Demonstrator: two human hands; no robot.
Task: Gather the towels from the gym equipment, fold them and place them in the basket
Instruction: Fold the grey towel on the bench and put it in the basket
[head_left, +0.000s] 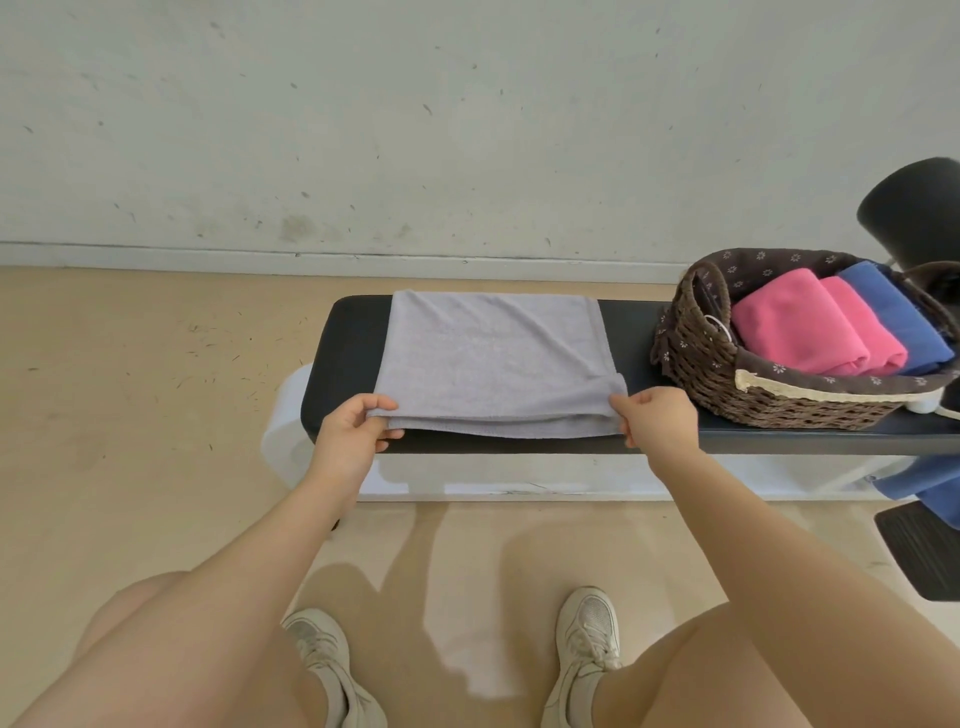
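While the pale grey terry towel (493, 358) lies doubled over on the black padded gym bench (353, 332) at the centre of the frame, its near corners are pinched from both sides. At centre left, the layered near-left corner is held between thumb and curled fingers of the left hand (353, 431). At centre right, the near-right corner is gripped the same way by the right hand (657, 418). Both edges are probably held so that the layers can be kept aligned and the cloth carried over for a further fold; a diagonal crease is seen across the upper layer.

Further right, a brown woven wicker basket (727, 364) with a flowered dark lining is set on the same bench, just beside the towel but apart from it. Two folded pink towels (810, 327) and a folded blue towel (893, 312) are already stowed in it, and little room seems left beside them. At the far right edge, a black round object (919, 208) is seen above the basket, and a blue cloth (924, 483) hangs below the bench, perhaps another towel to be gathered.
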